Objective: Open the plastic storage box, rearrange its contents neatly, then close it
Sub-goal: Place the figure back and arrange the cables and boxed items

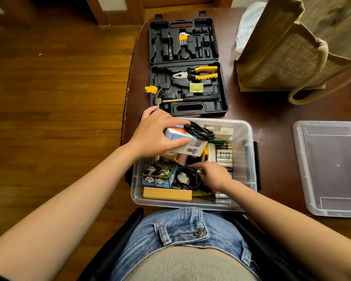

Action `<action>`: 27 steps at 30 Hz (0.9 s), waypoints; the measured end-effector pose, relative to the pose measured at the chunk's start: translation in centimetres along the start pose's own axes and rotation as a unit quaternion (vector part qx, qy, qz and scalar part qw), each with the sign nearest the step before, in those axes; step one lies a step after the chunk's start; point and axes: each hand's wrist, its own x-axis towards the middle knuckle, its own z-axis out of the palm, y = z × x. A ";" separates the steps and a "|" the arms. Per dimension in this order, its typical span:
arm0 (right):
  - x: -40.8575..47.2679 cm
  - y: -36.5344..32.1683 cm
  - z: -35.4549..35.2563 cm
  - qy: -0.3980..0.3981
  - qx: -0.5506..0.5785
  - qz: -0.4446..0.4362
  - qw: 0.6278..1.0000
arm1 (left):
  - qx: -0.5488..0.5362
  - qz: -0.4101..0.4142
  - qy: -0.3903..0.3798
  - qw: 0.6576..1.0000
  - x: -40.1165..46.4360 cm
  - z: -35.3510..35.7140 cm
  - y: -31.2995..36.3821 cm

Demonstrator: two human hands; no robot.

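Inside the storage box (249,159) on the bench, your left hand (156,134) pinches the carton (176,136); the right fingers (203,167), seemingly curled, could snag the coiled cable (187,179).

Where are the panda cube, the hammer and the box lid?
panda cube (159,175): head view, on its top face.
hammer (201,97): head view, on its black handle.
box lid (332,167): head view, on its flat middle panel.
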 end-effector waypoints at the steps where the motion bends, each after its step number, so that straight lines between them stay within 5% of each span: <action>1: 0.2 0.1 0.2 0.007 -0.035 -0.011 0.999 | -0.004 -0.002 0.001 1.000 0.0 0.0 0.0; 7: 1.5 -2.0 1.5 -0.004 -0.195 -0.009 0.981 | -0.007 -0.009 -0.003 1.000 0.2 0.0 0.2; 19: 2.2 -2.7 1.8 0.060 -0.106 -0.008 0.992 | -0.001 -0.008 -0.009 1.000 0.2 0.1 0.0; 27: -1.5 -2.5 -1.8 0.077 -0.178 -0.009 0.981 | -0.004 -0.009 -0.011 1.000 0.2 0.0 0.0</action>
